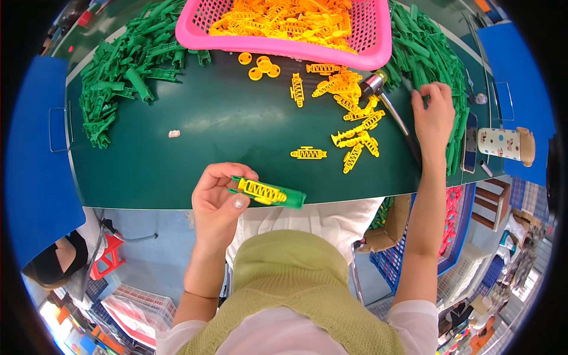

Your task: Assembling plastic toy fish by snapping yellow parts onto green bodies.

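Note:
Just over the table's near edge, my left hand (219,195) pinches a green plastic housing (294,199) by its left end. A yellow ribbed plastic insert (263,191) lies along the housing's open side. At the far right, my right hand (435,115) reaches to the edge of a heap of green housings (429,53). Its fingers are curled, and what they hold, if anything, is hidden. Between the hands lie loose yellow inserts (352,158), with a single insert (308,153) set apart from them.
A pink basket (284,47) of yellow inserts stands at the back. Another green heap (109,86) lies left. A hammer (393,109) rests beside my right forearm. Several yellow discs (264,65) sit before the basket. A phone (470,142) and patterned cup (500,145) are far right.

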`<state>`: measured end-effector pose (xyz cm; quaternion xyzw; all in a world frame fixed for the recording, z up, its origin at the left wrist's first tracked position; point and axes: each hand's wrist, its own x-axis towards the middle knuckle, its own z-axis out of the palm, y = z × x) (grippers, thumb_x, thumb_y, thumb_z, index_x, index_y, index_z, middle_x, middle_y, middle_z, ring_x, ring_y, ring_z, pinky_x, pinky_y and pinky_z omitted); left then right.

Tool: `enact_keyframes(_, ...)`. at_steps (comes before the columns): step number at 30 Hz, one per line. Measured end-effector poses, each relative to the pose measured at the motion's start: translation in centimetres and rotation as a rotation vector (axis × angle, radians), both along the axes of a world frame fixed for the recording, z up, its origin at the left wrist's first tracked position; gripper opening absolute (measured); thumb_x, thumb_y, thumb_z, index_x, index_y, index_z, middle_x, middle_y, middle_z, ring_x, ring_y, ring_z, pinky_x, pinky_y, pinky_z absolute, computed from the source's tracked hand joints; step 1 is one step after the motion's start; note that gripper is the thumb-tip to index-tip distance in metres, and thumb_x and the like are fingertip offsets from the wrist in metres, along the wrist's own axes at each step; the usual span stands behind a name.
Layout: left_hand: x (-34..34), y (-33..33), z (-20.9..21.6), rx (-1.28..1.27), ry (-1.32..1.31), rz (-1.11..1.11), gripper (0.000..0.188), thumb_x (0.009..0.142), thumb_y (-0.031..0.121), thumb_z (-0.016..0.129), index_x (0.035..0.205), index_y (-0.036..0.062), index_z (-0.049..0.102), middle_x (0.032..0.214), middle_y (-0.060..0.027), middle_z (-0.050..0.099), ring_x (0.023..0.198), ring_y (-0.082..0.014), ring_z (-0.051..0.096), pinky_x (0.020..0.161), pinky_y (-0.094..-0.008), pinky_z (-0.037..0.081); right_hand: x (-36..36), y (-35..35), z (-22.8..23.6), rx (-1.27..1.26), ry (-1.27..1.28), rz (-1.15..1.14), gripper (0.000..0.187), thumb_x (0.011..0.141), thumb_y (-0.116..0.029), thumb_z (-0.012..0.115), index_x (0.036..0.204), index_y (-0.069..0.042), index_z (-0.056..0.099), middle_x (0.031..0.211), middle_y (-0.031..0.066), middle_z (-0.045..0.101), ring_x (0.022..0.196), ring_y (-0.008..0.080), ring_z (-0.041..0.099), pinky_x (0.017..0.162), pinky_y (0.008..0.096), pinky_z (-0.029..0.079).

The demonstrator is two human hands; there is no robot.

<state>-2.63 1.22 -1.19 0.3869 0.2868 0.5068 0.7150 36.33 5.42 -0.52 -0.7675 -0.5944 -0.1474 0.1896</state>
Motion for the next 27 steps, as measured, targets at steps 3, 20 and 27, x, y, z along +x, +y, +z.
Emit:
enact_keyframes(3,0.3,-0.5,0.3,-0.089,-0.030,0.027,0.038,0.088,0.009,0.069,0.122,0.0001,0.055,0.114,-0.0157,0.061,0.103,-0.0259,0.064,0.091,-0.0378,0.053,-1.5,-2.7,2.1,0.117,0.263,-0.046,0.017,0.089,-0.008,0.068,0.104,-0.001,0.063,0.103,0.0091,0.063,0.083,0.0173,0.063,0.076,0.0298,0.050)
enact_keyframes(20,3.2,-0.5,2.0,0.042,-0.094,-0.031,0.041,0.091,-0.001,0.064,0.130,-0.0026,0.049,0.124,-0.0174,0.059,0.112,-0.0292,0.062,0.094,-0.0407,0.055,-15.8,-7.9,4.8,-0.043,1.175,0.528,0.036,0.078,0.008,0.072,0.112,-0.001,0.067,0.107,0.0126,0.064,0.093,0.0220,0.064,0.077,0.0306,0.052)
enact_keyframes(27,3.4,-0.7,1.8,0.152,-0.059,0.063,0.045,0.086,-0.009,0.066,0.128,-0.0024,0.052,0.120,-0.0107,0.053,0.113,-0.0195,0.057,0.094,-0.0319,0.055,-16.6,-8.8,4.3,-0.086,1.111,0.635,0.032,0.078,0.003,0.074,0.110,0.002,0.067,0.105,0.0146,0.067,0.092,0.0235,0.063,0.082,0.0317,0.049)
